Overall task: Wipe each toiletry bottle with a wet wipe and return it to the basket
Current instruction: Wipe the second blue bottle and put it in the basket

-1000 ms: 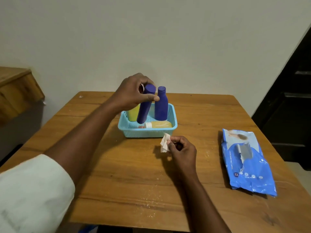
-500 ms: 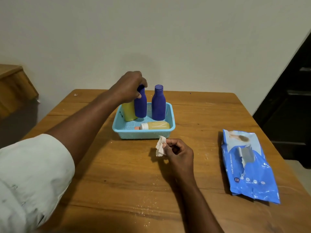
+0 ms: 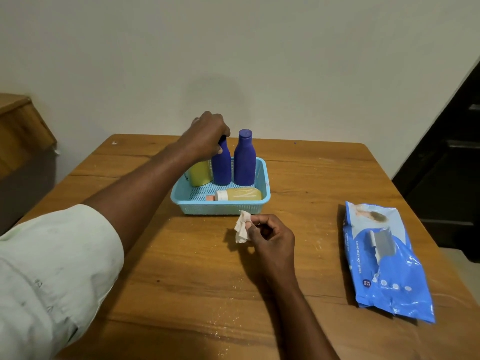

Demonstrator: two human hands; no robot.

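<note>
The left hand [image 3: 206, 135] is curled over the top of a blue bottle [image 3: 221, 165], fingers wrapped round its neck and cap, so the cap itself is hidden. That bottle stands upright in the back of a light blue basket [image 3: 220, 207], just beside a second blue bottle [image 3: 244, 159], also upright, which nothing touches. A yellow bottle [image 3: 199, 173] stands at the back left corner, partly behind the wrist; whether it touches the gripped bottle is hard to tell from here. Along the front of the basket a small amber bottle [image 3: 240, 194] with a white cap lies on its side.

The right hand [image 3: 270, 236] hovers near the basket's front wall, thumb and fingertips pinching a crumpled white wet wipe [image 3: 242, 227], the remaining fingers loosely curled.

The basket sits on a wooden table [image 3: 181, 281]. Well apart to the right lies a blue pack of wet wipes [image 3: 384, 261], flat on the tabletop.
</note>
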